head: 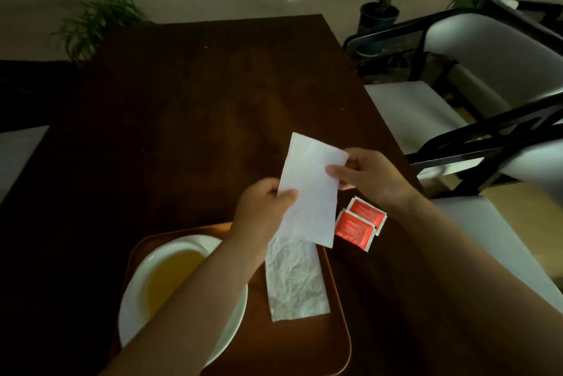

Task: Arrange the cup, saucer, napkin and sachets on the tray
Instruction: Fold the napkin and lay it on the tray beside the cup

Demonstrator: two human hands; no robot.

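Dim light; dark wooden table (189, 107) seen from above.

Far left of left hand, across table: potted grass-like plant (97, 19) on floor.

Below and left of left hand: brown tray (332, 342) at near table edge. White saucer (131, 308) on tray's left part, white cup (166, 257) with yellowish liquid standing on it; left forearm crosses over both, hiding their right portions.

Left hand (262, 211): raised above tray's far edge, thumb and fingers pinched together on lower left edge of white folded napkin (310, 193). Napkin held in air, tilted, long axis running from upper left to lower right, smooth side facing camera.

Directly below held napkin, toward wrist side of left hand: second white napkin (295, 281), embossed, lying flat on tray's right part, just beside saucer. Its far end hidden under held napkin.

Right hand (365, 177): thumb and fingers closed on upper right edge of held napkin, opposite left hand's grip.

Just below right hand, right of held napkin: two red sachets (359, 223) with white borders, lying on table, overlapping each other, off tray but near its far right corner.

Right of right hand, beyond table edge: white-cushioned chairs (475, 71) with black frames. Behind them, broad-leaved plant in dark pot (379, 14).
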